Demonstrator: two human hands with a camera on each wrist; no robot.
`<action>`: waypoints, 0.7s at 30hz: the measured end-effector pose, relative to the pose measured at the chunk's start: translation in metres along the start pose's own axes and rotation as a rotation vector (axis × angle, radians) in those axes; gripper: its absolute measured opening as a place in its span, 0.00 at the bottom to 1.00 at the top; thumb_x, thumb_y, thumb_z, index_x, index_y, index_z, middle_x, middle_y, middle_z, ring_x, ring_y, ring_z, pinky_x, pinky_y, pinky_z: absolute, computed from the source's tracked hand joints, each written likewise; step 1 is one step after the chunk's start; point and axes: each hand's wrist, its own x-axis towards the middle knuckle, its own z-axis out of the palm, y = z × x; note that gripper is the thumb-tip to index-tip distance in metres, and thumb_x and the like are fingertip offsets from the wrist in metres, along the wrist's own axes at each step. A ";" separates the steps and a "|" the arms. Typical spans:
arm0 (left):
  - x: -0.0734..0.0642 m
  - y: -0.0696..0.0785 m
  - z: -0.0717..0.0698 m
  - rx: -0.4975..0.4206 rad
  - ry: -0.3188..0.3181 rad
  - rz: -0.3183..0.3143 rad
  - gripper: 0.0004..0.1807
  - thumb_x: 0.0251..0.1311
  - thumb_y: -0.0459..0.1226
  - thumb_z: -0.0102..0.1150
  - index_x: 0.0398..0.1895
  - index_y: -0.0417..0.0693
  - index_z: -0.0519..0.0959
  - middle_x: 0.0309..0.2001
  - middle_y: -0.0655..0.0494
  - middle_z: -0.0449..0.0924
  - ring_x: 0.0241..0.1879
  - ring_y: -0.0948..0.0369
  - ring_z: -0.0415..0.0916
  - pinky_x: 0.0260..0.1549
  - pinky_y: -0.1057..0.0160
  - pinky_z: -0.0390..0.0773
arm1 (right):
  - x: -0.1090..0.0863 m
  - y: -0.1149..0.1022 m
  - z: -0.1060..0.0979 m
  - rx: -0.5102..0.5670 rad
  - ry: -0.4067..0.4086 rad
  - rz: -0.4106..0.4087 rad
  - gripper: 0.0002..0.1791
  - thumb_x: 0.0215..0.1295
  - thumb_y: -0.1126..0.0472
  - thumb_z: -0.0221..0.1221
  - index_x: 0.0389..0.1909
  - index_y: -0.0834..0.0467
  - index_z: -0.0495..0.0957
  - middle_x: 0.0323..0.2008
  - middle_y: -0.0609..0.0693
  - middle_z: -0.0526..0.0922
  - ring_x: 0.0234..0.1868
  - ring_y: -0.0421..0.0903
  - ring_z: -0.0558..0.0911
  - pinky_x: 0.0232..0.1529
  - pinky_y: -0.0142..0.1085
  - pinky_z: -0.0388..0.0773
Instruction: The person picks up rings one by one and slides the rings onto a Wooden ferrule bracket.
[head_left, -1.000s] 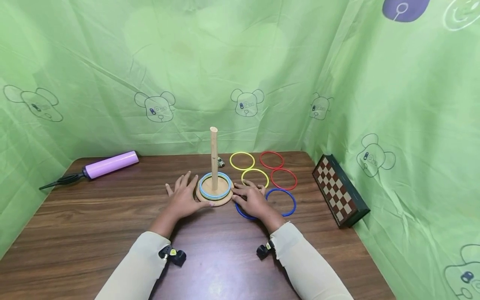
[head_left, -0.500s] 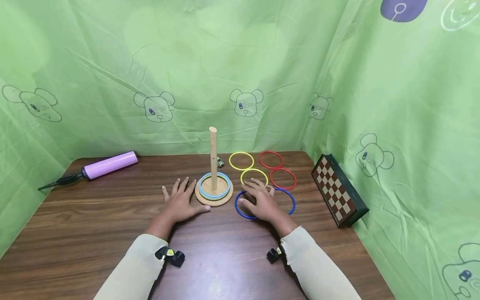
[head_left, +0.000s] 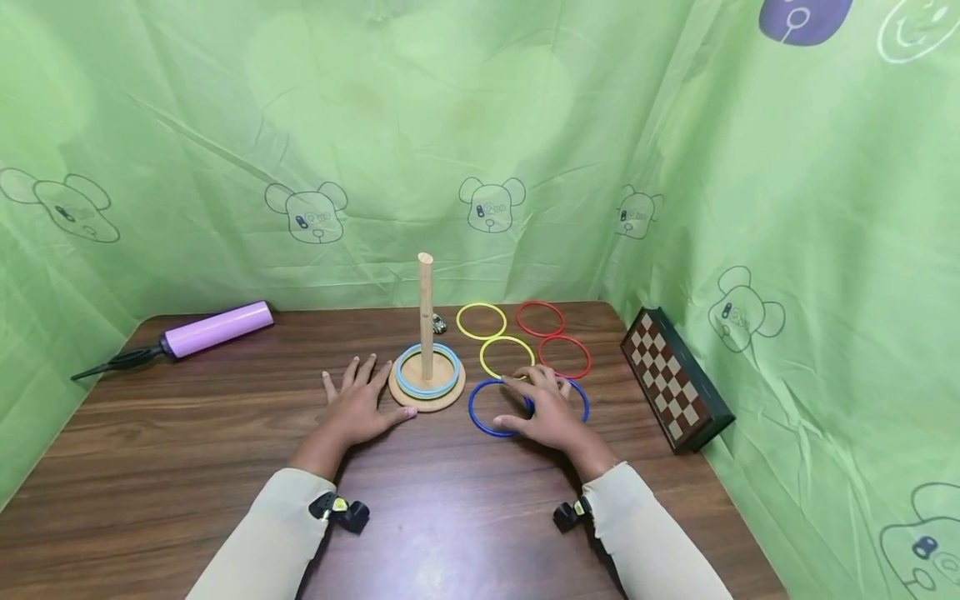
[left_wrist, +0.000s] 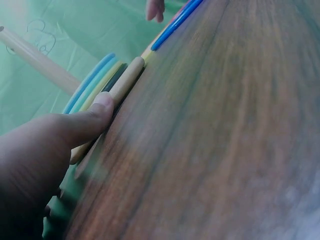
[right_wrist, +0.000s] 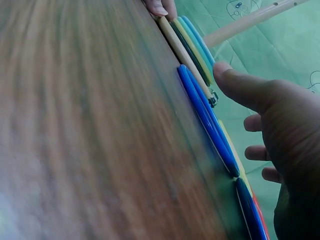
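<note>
A round wooden base with an upright peg stands mid-table. Stacked around the peg lie several rings, light blue on top, with yellow and dark green below. My left hand lies beside the base with fingers spread, its thumb touching the base's edge in the left wrist view. Over two blue rings lying side by side, my right hand hovers with loosely bent fingers and holds nothing. In the right wrist view its thumb stands apart from the other fingers.
Two yellow rings and two red rings lie behind the blue ones. A folded chessboard case leans at the right edge. Back left lies a purple hand pump. Behind the peg sits a small mottled object.
My right hand has moved right, from the base's edge to over the blue rings. My left hand has stayed beside the base, its thumb shifting slightly. The rings have not moved.
</note>
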 end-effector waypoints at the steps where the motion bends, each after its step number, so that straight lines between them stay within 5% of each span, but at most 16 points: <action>1: 0.000 0.000 0.000 0.000 0.001 -0.002 0.63 0.60 0.77 0.62 0.88 0.50 0.60 0.88 0.35 0.50 0.88 0.30 0.39 0.74 0.13 0.26 | 0.000 0.000 0.000 -0.004 -0.001 0.003 0.43 0.59 0.36 0.79 0.73 0.52 0.82 0.68 0.57 0.77 0.73 0.58 0.67 0.70 0.69 0.53; 21: 0.002 -0.004 0.002 0.008 -0.003 -0.002 0.62 0.61 0.78 0.60 0.88 0.49 0.60 0.88 0.35 0.50 0.87 0.30 0.39 0.74 0.13 0.26 | -0.002 0.001 0.000 -0.051 -0.087 -0.003 0.48 0.51 0.31 0.81 0.73 0.44 0.82 0.71 0.54 0.78 0.73 0.58 0.68 0.71 0.70 0.49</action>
